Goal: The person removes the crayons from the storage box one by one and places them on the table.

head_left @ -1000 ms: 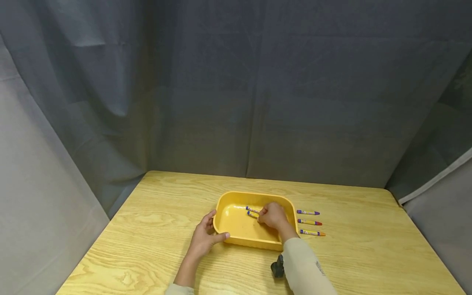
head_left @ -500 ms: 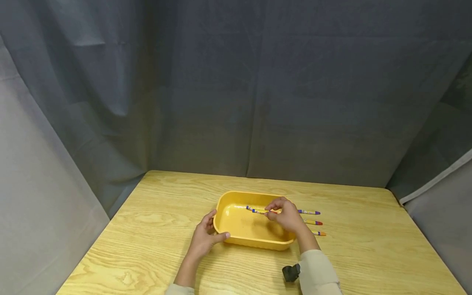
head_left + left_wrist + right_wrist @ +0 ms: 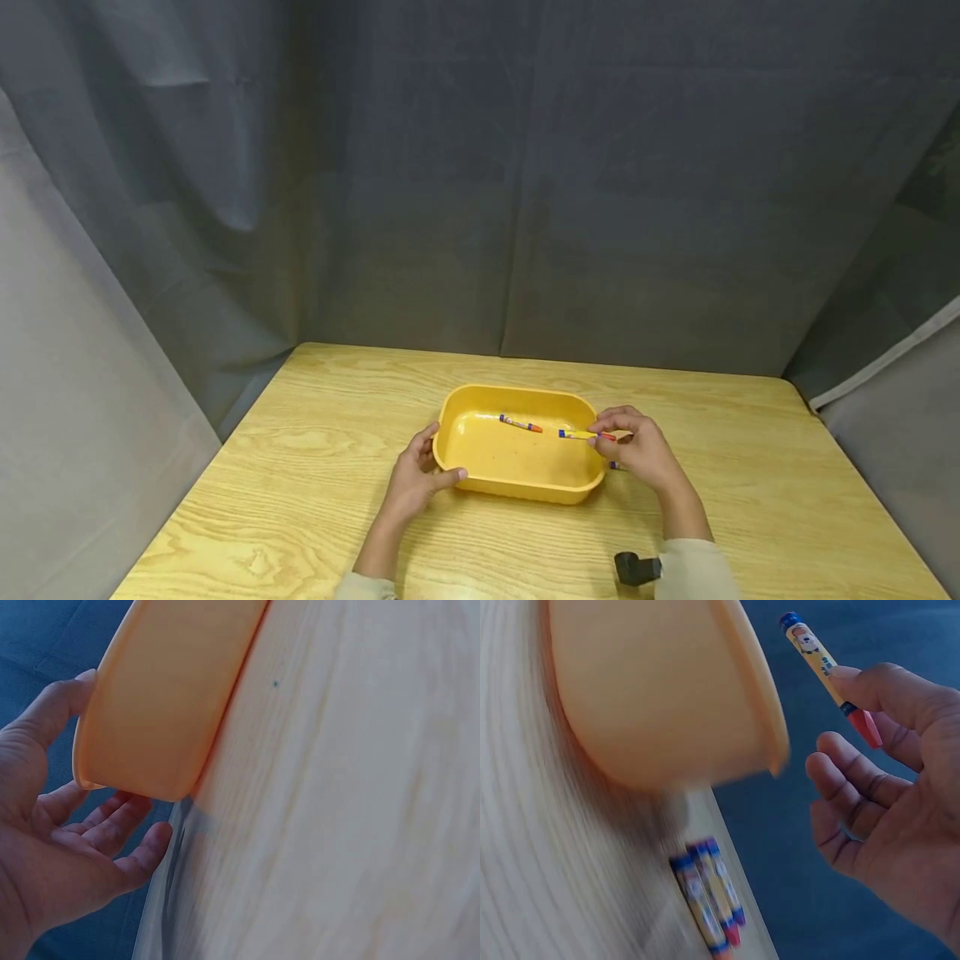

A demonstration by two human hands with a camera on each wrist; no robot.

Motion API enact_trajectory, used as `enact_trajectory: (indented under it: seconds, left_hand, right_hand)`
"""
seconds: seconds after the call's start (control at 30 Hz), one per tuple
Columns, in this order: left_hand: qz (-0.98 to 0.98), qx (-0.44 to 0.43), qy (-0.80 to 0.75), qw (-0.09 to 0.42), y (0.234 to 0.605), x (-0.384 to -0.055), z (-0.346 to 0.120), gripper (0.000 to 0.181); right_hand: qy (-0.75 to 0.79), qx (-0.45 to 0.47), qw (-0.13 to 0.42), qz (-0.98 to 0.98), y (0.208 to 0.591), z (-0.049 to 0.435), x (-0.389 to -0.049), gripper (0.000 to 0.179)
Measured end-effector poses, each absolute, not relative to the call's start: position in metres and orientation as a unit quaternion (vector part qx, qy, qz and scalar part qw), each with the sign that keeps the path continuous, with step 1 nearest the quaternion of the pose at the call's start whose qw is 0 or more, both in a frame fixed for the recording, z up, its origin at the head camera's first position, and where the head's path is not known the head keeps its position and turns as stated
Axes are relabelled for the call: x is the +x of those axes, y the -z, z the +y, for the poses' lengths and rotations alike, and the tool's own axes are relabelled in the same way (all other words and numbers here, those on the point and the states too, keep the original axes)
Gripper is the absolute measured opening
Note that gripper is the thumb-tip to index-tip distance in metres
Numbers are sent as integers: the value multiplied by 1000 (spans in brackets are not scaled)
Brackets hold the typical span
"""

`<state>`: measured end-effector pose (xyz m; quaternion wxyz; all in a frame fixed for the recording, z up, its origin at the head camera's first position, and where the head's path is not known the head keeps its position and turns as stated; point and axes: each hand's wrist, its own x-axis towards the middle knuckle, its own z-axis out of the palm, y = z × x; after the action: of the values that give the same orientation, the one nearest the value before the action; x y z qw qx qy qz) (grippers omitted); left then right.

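Note:
My left hand (image 3: 411,490) grips the left end of a yellow plastic tray (image 3: 517,490), the thumb on its near rim and the other fingers at its end wall. In the left wrist view the fingers lie along the tray's outer side. A crayon (image 3: 821,664) with a yellow wrapper and red tip is pinched between thumb and fingers of my right hand (image 3: 647,450), held over the tray's right rim. One orange-tipped crayon (image 3: 520,424) lies inside the tray. Beside the right wall, several crayons (image 3: 705,904) lie side by side on the table, mostly hidden by my right hand in the head view.
The wood-grain table (image 3: 322,433) extends around the tray on every side. Dark grey cloth (image 3: 420,208) hangs behind its far edge, with lighter panels at left and right. A small black device (image 3: 636,568) sits at my right sleeve.
My right hand has lifted the red-tipped crayon from beside the orange-tipped one and carried it rightward to the tray's right rim. The left hand stays on the tray.

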<state>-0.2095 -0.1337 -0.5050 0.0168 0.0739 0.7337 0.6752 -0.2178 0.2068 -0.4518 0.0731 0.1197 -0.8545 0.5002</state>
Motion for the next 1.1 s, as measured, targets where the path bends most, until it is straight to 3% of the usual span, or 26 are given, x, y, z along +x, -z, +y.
enact_trajectory:
  seconds: [0.4, 0.63, 0.93, 1.1]
  left_hand:
    - [732, 74, -677, 17, 507, -210, -134, 93]
    - [719, 79, -689, 34, 485, -200, -134, 92]
    - [724, 75, -685, 20, 505, -209, -135, 94]
    - [720, 78, -690, 22, 506, -209, -134, 94]
  right_hand:
    - [-478, 83, 69, -872, 463, 250, -194, 10]
    - [-488, 30, 26, -872, 478, 272, -184, 19]
    - [-496, -14, -30, -868, 502, 277, -185, 22]
    - [-491, -17, -30, -871, 510, 275, -189, 16]
